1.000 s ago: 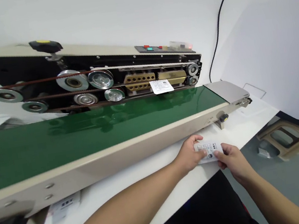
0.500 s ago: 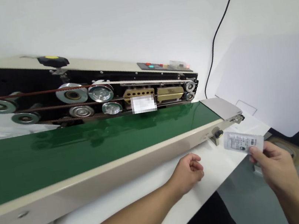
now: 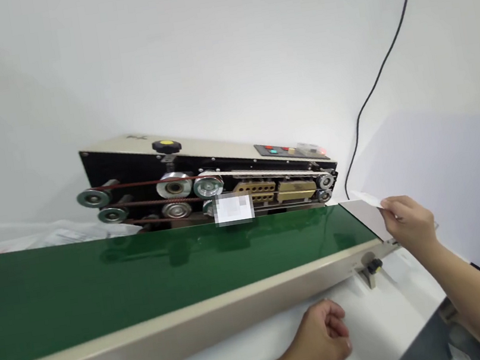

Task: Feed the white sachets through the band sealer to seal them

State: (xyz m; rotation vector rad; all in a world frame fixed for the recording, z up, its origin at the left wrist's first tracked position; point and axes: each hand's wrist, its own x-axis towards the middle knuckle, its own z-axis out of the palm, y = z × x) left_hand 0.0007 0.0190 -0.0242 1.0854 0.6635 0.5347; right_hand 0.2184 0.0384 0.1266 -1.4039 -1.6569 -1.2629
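Pinching a thin white paper slip (image 3: pixel 367 199) between thumb and fingers (image 3: pixel 386 207), the right hand (image 3: pixel 410 225) is raised at the far right end of the conveyor, its forearm coming in from the lower right. The left hand (image 3: pixel 322 333) sits low and well apart, loosely curled with nothing visible in it, just below the beige side rail (image 3: pixel 198 324) and over the white worktable (image 3: pixel 378 319).

The slip lies beyond the right hand's fingertips, and the right hand is far nearer to it than the left. Its long axis points up and left from the grip, tilted toward the back of the machine. It sits over the grey metal end plate (image 3: pixel 363 219), but I cannot tell whether it touches. From that plate the green conveyor belt (image 3: pixel 169 281) runs away leftward.

Behind the belt stands a band sealer (image 3: pixel 203 176), with steel pulleys, brown drive belts and brass heater blocks (image 3: pixel 254 188). A pixelated white patch (image 3: pixel 233 208) hides something at the belt's back edge. On top are a control panel (image 3: pixel 290 151) and a yellow-capped black knob (image 3: pixel 166 147). A black cable (image 3: pixel 385 62) crosses the white wall.
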